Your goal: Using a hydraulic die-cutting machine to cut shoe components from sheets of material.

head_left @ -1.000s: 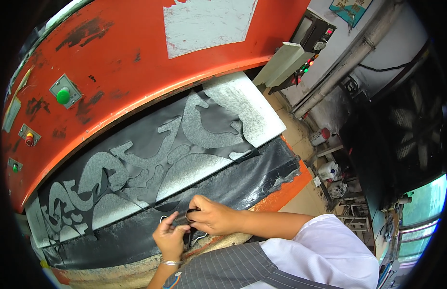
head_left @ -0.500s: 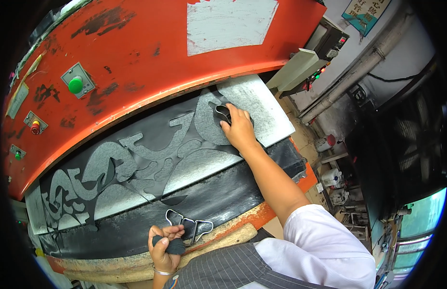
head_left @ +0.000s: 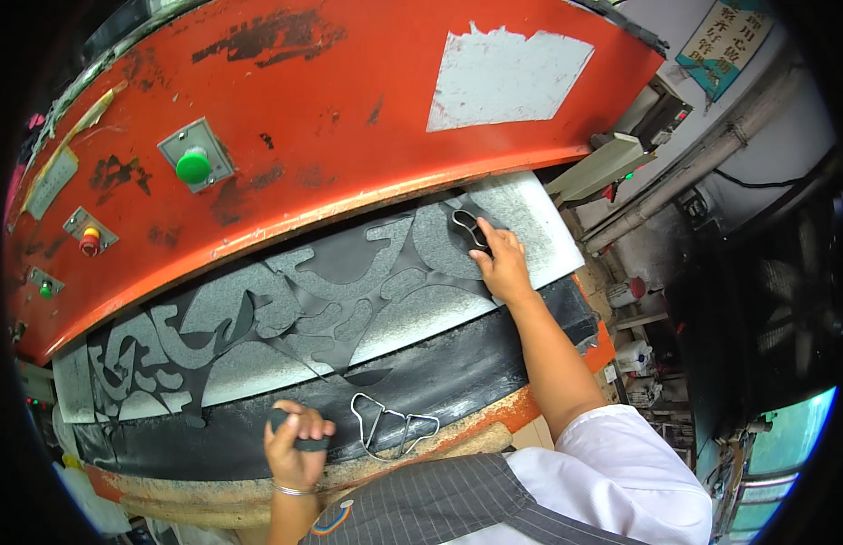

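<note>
My right hand [head_left: 507, 269] reaches to the far right end of the cut black sheet [head_left: 344, 263], its fingers closed on the rim of a steel cutting die [head_left: 467, 218]. That die is a narrow, curved metal outline standing on the sheet. Nearer to me, my left hand [head_left: 294, 459] is closed around dark cut pieces [head_left: 312, 444], which stick out between thumb and fingers. Right of it, a second, larger cutting die [head_left: 394, 434] with inner cross bars lies on the black ledge [head_left: 458, 381]. My fingers hide part of the first die.
A pale cutting board [head_left: 530, 213] lies under the sheet, showing through several curved holes. Above it hangs the orange press beam [head_left: 349, 136], with a green button [head_left: 193, 166] and a red knob [head_left: 90, 241]. A worn wooden rail [head_left: 194, 504] runs along the front.
The whole view has shifted, moving the scene rightward. My left hand has drawn left, away from the larger die. My right hand stays on the smaller die at the sheet's right end.
</note>
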A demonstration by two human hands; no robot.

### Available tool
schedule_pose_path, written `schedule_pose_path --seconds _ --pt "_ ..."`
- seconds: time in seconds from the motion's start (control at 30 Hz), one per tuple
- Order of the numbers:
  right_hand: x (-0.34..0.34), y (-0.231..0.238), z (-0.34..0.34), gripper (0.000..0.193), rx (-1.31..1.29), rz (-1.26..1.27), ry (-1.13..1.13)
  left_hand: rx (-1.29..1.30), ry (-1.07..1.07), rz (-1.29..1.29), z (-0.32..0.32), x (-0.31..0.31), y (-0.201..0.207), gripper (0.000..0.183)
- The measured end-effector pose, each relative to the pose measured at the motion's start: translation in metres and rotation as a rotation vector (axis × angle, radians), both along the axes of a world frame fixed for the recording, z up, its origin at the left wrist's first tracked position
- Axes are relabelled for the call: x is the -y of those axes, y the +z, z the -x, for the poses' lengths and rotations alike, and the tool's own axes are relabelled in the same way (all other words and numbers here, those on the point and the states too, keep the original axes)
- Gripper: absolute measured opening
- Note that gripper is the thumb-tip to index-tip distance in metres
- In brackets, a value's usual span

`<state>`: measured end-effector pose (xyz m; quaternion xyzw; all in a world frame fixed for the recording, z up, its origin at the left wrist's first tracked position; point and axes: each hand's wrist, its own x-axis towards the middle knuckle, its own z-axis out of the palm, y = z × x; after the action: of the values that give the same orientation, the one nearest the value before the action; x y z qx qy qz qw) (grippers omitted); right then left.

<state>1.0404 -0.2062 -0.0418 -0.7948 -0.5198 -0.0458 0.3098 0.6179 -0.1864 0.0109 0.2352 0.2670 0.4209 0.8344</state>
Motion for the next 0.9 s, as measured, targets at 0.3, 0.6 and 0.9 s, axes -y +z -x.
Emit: schedule_pose_path --seconds 0.3,0.6,0.9 --pt "-0.006 0.062 0.088 0.074 -0.116 -0.396 -0.053 -0.841 0.749 -0.486 0.148 -0.129 0.017 0.028" --pt "-0.121 0.198 0.266 0.024 -0.214 -0.562 0.496 -1.251 0.911 -0.802 0.338 -0.246 0.101 0.061" --pt "0.006 0.113 0.252 0.032 -0.457 -0.142 0.570 -1.597 -0.247 -1.135 0.145 0.060 0.060 0.015"
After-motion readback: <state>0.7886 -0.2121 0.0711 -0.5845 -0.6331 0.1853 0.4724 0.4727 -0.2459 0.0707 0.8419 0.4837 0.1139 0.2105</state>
